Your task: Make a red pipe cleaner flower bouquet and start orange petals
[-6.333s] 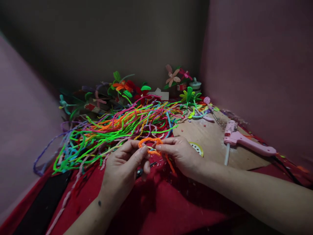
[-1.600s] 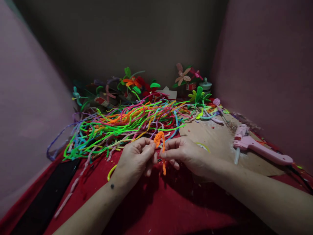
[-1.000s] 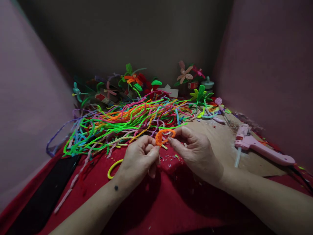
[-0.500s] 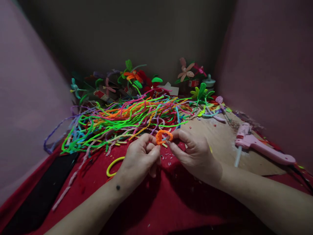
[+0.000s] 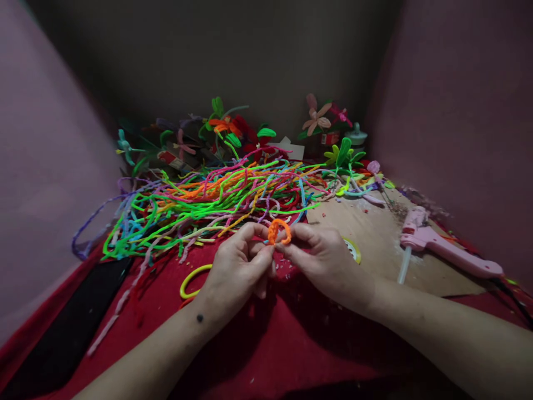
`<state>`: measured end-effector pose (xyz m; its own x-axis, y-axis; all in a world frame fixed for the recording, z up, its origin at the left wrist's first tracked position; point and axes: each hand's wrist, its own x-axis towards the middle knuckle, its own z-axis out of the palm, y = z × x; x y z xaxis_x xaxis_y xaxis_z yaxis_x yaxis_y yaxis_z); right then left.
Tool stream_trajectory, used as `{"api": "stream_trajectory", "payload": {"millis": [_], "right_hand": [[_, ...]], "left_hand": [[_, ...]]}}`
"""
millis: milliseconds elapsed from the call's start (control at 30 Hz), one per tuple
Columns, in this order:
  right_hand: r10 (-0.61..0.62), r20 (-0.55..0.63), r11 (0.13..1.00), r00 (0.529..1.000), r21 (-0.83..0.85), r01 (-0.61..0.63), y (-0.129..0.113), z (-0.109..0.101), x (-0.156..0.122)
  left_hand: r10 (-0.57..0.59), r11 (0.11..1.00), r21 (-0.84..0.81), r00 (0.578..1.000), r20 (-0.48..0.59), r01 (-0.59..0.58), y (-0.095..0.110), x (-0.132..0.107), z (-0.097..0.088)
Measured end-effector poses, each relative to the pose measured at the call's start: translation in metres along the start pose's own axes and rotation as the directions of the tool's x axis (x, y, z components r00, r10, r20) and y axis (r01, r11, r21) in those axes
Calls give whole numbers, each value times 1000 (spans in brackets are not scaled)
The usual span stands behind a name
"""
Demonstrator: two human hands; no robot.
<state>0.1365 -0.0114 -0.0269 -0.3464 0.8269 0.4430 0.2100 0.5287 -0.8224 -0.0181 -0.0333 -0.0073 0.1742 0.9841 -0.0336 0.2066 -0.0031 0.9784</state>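
Over the red cloth [image 5: 266, 355], both hands meet around a small looped orange pipe cleaner [image 5: 284, 224]. My left hand [image 5: 241, 264] pinches its left side between thumb and forefinger, the other fingers curled under. My right hand [image 5: 327, 261] grips its lower right side with thumb and forefinger. The orange loop stands up between the fingertips, its lower part hidden by them. A speck of light blue shows at the left fingertips; what it belongs to I cannot make out. Just behind the hands lies a heap of multicoloured pipe cleaners [image 5: 208, 203].
A pink glue gun [image 5: 449, 247] rests on a cardboard sheet [image 5: 383, 244] at right. A yellow ring [image 5: 187, 280] lies beside my left wrist, a yellow-rimmed roll [image 5: 353, 250] behind my right hand. A black flat object [image 5: 70, 328] is at left. Pipe-cleaner flowers [image 5: 316, 119] stand at the back.
The orange loop has turned between my fingers and now stands more upright. My right fingers have shifted lower on it. The yellow-rimmed roll shows more behind my right hand.
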Motion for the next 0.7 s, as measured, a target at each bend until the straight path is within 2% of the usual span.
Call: {"api": "stream_trajectory", "payload": {"millis": [67,100,267,333,433,467,567,633,700], "right_hand": [[191,62,957,980,210,-200,1,0,3],[233,91,930,968,272,-249,1,-1,4],[215,121,912,969,332,-243,-2,-3,6],[232,139,861,963,431,-269,-6,-5,7],[299,127,735,946,601,-314,-9,-7,11],[319,136,692,938,643,-328,-9,-8,12],[324,267,590,907,693,-415,-5,-8,13],[349,305,590,886,664,-460,-2,-7,12],[387,270,616,882,636,-465,1,-4,11]], "left_hand": [[18,998,-68,1000,5,-17,1,1,-1],[25,994,-106,1000,10,-24,2,2,-1],[45,968,-251,996,71,-26,-1,3,-4],[39,961,-275,996,78,-16,-2,3,-4],[1,956,-293,996,84,24,-1,2,-3],[-12,955,-293,995,96,40,0,2,-2],[-52,965,-246,987,154,89,2,1,1],[-86,978,-173,978,188,119,2,1,2],[-146,979,-109,965,218,173,1,1,0]]}}
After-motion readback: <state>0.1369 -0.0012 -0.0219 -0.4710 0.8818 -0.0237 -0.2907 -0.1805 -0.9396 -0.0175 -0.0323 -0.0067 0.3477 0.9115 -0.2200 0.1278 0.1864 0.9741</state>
